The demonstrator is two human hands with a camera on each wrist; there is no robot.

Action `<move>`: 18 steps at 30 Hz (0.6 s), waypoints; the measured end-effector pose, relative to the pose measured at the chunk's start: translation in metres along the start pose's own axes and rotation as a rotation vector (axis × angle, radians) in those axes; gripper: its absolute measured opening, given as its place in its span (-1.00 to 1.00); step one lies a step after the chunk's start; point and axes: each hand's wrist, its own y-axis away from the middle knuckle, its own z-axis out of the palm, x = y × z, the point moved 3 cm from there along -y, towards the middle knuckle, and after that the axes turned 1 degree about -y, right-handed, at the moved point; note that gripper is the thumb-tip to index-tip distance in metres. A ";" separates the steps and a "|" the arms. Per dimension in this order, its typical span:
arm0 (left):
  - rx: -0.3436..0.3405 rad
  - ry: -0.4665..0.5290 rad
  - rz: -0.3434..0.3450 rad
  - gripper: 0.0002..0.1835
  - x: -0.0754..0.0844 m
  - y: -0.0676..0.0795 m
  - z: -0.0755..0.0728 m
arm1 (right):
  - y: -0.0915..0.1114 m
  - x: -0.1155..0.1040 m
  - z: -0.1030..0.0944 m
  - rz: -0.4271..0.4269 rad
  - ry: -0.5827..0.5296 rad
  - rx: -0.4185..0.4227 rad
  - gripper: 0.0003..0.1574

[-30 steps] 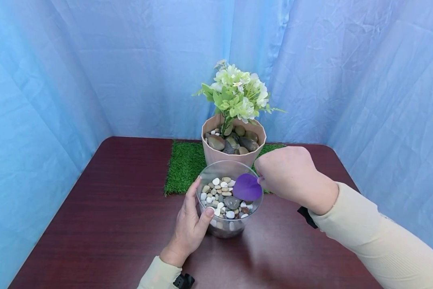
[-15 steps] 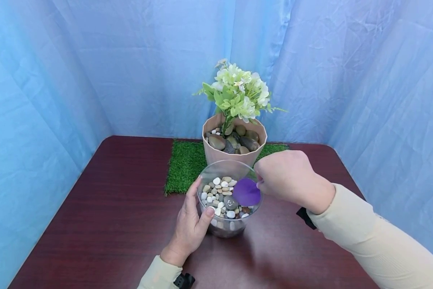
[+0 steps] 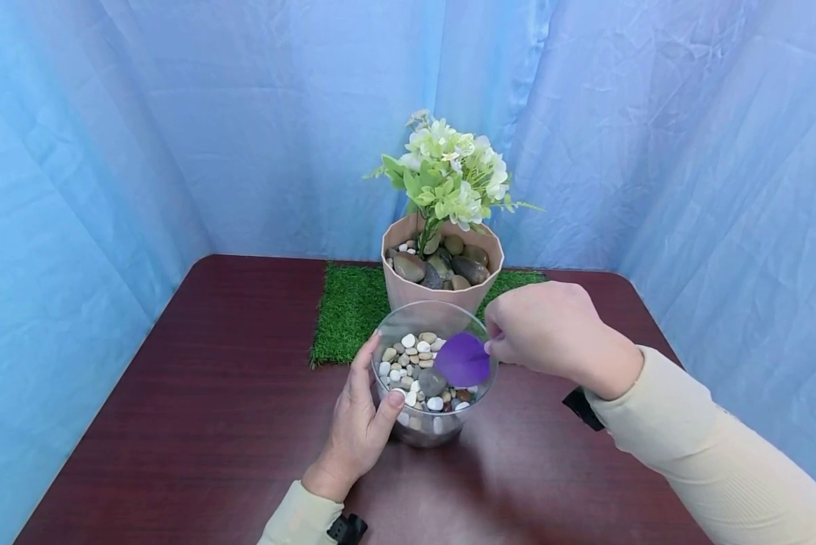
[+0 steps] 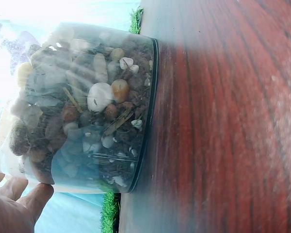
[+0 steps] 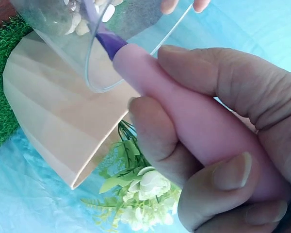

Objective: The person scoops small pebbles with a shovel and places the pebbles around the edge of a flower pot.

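Note:
A clear pot (image 3: 427, 435) stands on the table, with white, tan and brown pebbles (image 3: 408, 362) over dark soil. My left hand (image 3: 356, 424) grips its left side, thumb at the near rim and fingers along the wall. In the right wrist view, my right hand (image 5: 218, 126) is curled round the pink handle (image 5: 184, 116) of a small trowel. Its purple blade (image 3: 461, 359) slopes into the pot on the right, over the pebbles. A large grey stone (image 3: 431, 382) lies right beside the blade's lower edge.
Behind the clear pot, a pale pink pot (image 3: 435, 297) holds large stones and white flowers (image 3: 449, 163) with green leaves. It stands on a green turf mat (image 3: 347, 314). Blue curtains (image 3: 299, 136) hang round the dark red table (image 3: 231, 393).
The trowel blade has dipped into the pot, then risen slightly and shifted a little left. The grey stone beside it has moved slightly left. My left hand has stayed in place.

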 end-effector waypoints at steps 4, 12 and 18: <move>0.001 0.005 0.003 -0.22 0.000 0.000 0.000 | 0.000 0.003 0.002 -0.001 -0.027 -0.016 -0.50; 0.006 0.009 0.008 -0.22 0.000 0.000 0.001 | -0.001 0.008 0.006 0.014 -0.102 -0.058 -0.54; 0.011 0.002 0.012 -0.22 -0.001 0.000 0.001 | -0.003 0.013 0.012 0.034 -0.175 -0.117 -0.72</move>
